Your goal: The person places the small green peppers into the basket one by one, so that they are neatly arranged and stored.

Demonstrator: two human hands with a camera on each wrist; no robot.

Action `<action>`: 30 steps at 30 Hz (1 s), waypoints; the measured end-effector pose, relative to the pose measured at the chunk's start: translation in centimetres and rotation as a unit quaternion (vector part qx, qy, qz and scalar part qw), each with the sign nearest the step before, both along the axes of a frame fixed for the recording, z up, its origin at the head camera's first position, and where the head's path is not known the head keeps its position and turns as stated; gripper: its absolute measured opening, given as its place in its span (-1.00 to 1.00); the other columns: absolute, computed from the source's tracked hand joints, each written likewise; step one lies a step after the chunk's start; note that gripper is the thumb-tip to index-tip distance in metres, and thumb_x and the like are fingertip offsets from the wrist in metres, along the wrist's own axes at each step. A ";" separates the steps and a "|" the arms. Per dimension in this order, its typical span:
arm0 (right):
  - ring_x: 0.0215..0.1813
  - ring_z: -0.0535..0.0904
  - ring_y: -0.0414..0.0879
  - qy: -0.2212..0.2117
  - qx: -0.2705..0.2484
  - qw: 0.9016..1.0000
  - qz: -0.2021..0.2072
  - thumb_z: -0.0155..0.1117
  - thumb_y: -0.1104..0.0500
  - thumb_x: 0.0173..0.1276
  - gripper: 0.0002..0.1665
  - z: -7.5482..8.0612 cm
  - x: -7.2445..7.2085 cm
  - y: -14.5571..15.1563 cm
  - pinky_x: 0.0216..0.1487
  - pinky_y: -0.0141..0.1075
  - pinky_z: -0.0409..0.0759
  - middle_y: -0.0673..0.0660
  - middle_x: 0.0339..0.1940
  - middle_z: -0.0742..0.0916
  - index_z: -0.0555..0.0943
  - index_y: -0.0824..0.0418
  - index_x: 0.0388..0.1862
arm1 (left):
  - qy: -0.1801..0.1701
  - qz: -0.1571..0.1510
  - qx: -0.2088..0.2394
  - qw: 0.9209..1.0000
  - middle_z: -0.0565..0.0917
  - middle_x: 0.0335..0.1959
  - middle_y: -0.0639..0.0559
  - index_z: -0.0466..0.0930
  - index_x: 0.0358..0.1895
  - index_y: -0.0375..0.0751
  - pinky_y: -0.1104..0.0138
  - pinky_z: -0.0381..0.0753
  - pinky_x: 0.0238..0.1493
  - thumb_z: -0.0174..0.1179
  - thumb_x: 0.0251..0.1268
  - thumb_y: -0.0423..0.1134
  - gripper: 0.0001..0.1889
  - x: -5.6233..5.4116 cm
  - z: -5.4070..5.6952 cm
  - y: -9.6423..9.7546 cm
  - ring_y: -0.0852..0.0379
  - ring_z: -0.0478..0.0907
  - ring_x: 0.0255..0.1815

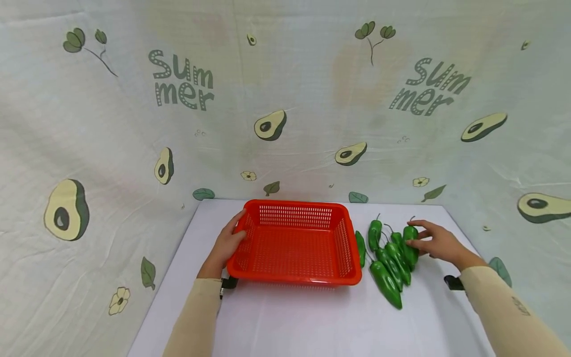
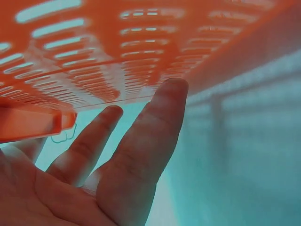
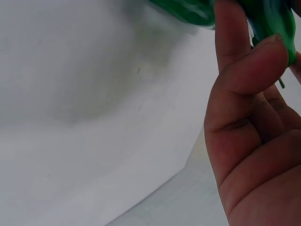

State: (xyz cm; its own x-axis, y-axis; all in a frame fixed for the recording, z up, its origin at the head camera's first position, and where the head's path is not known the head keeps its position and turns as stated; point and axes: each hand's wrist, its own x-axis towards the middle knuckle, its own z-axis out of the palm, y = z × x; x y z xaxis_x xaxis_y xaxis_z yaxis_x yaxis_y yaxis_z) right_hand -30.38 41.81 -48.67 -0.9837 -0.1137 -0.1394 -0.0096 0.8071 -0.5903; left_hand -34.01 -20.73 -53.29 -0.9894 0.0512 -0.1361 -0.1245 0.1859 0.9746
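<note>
A red plastic basket [image 1: 294, 280] with slotted walls stands on the white table, its inside bare. My left hand [image 1: 227, 244] holds its left rim, thumb over the top edge. In the left wrist view, fingers [image 2: 150, 136] of that hand stretch up along the outside of the slotted wall [image 2: 155, 42]. To the right of the basket, my right hand [image 1: 434, 241] pinches a green pepper [image 1: 410, 235] between thumb and fingers. The right wrist view shows the thumb [image 3: 258, 61] pressed against this pepper [image 3: 277, 23]; the frame's top edge cuts part of it off.
Several more green peppers [image 1: 385, 285] lie clustered between the basket and my right hand, one [image 1: 360, 248] right beside the basket's right wall. A cloth [image 1: 303, 99] printed with avocados encloses the white table [image 1: 285, 322] at the back and sides.
</note>
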 end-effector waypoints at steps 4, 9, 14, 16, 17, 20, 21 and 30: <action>-0.21 0.80 0.02 -0.015 -0.019 1.000 -0.004 0.47 -0.13 0.41 0.00 0.4 -0.2 -0.4 -0.25 -0.06 0.76 0.54 0.23 0.62 0.25 0.25 0.63 | -0.004 0.000 0.008 1.000 0.43 0.45 -0.10 0.21 0.61 0.60 0.12 0.74 -0.05 0.09 0.38 -0.23 -0.20 -0.3 -0.1 0.1 -0.21 0.51 0.17; -0.16 0.80 0.01 -0.020 -0.034 0.999 -0.015 0.46 -0.14 0.42 0.01 1.1 -0.6 -0.9 -0.25 -0.09 0.73 0.56 0.29 0.59 0.22 0.20 0.65 | -0.005 -0.004 0.009 1.000 0.40 0.48 -0.10 0.20 0.61 0.61 0.12 0.73 -0.02 0.08 0.38 -0.23 -0.20 -0.5 -0.1 0.1 -0.23 0.49 0.20; -0.14 0.80 0.02 -0.009 -0.068 0.997 -0.024 0.46 -0.16 0.41 0.04 1.8 -1.2 -1.9 -0.26 -0.10 0.68 0.52 0.28 0.62 0.20 0.17 0.68 | -0.008 -0.007 0.014 1.000 0.38 0.51 -0.11 0.19 0.62 0.59 0.08 0.73 0.03 0.09 0.40 -0.24 -0.20 -0.5 0.0 0.2 -0.24 0.47 0.23; -0.12 0.80 0.04 -0.007 -0.084 0.996 -0.024 0.46 -0.16 0.41 0.05 2.2 -1.6 -2.7 -0.25 -0.08 0.69 0.50 0.26 0.64 0.19 0.15 0.69 | -0.008 -0.007 0.016 1.000 0.38 0.51 -0.11 0.19 0.62 0.59 0.06 0.73 0.04 0.08 0.40 -0.25 -0.20 -0.4 0.0 0.2 -0.25 0.47 0.23; -0.12 0.80 0.04 -0.006 -0.089 0.996 -0.025 0.46 -0.18 0.41 0.05 2.4 -1.8 -3.1 -0.24 -0.07 0.69 0.49 0.26 0.65 0.19 0.14 0.69 | -0.007 -0.008 0.016 1.000 0.38 0.51 -0.11 0.19 0.62 0.58 0.05 0.73 0.04 0.08 0.40 -0.25 -0.20 -0.3 0.0 0.2 -0.25 0.47 0.23; -0.08 0.80 0.06 0.001 -0.100 0.995 -0.027 0.46 -0.21 0.40 0.05 3.3 -2.5 -4.8 -0.21 -0.06 0.70 0.45 0.24 0.67 0.21 0.09 0.69 | -0.003 -0.011 0.021 1.000 0.39 0.49 -0.13 0.20 0.62 0.58 0.04 0.73 0.03 0.07 0.40 -0.25 -0.21 -0.3 0.0 0.2 -0.27 0.49 0.21; -0.07 0.79 0.07 0.004 -0.100 0.995 -0.027 0.46 -0.22 0.39 0.04 3.7 -2.7 -5.3 -0.19 -0.07 0.70 0.44 0.24 0.67 0.22 0.08 0.68 | -0.002 -0.012 0.022 1.000 0.39 0.49 -0.13 0.20 0.62 0.58 0.04 0.74 0.03 0.07 0.39 -0.25 -0.20 -0.3 0.0 0.2 -0.27 0.49 0.21; 0.08 0.71 0.19 0.010 -0.141 0.990 -0.005 0.47 -0.18 0.40 -0.03 6.0 -4.7 -11.0 -0.05 -0.05 0.71 0.36 0.22 0.68 0.26 -0.02 0.65 | -0.006 -0.010 0.033 0.999 0.42 0.48 -0.14 0.21 0.62 0.58 0.04 0.74 0.01 0.07 0.38 -0.26 -0.19 -0.4 -0.2 0.2 -0.26 0.53 0.17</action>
